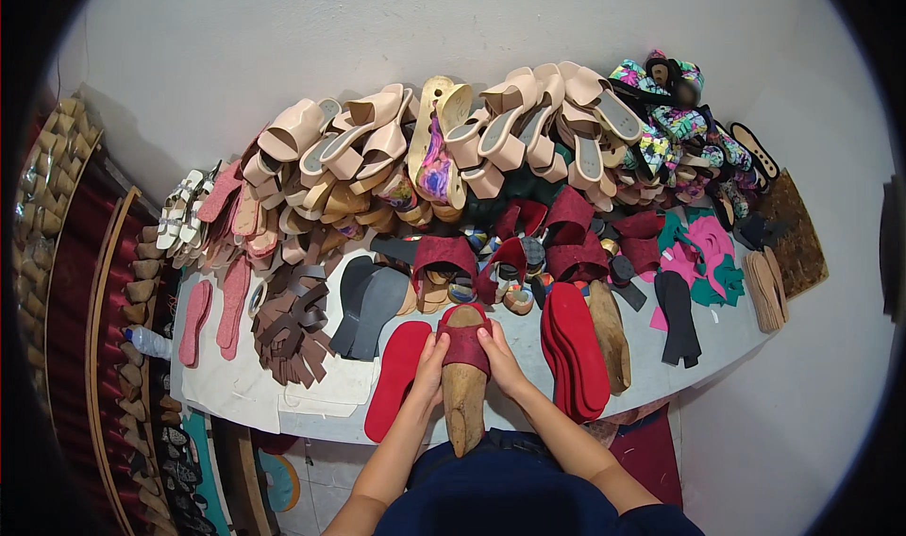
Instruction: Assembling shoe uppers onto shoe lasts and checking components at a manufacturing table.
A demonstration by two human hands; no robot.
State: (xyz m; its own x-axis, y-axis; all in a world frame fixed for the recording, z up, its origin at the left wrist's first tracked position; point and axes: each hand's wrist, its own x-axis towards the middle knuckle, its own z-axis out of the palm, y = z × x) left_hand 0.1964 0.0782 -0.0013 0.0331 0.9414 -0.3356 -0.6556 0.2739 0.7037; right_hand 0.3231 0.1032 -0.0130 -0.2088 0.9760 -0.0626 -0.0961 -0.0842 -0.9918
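Note:
Between my hands is a wooden shoe last (464, 406), its toe end pointing away from me and its heel end towards my body. A dark red patterned sandal upper (465, 347) wraps across its front part, with a bright red edge round the toe. My left hand (431, 366) closes on the left side of the last and upper. On the opposite side my right hand (502, 359) grips them too, thumb on the upper. A single red insole (396, 381) lies just left of my left hand. Right of my right hand are stacked red insoles (572, 352) and another wooden last (611, 338).
Beige heeled sandals (377, 135) pile up along the wall, multicoloured sandals (675, 125) at the right. The grey table (510, 413) also bears brown straps (293, 333), dark insoles (373, 305), more red uppers (571, 220) and pink and green scraps (703, 248). Racks of lasts (137, 291) stand left.

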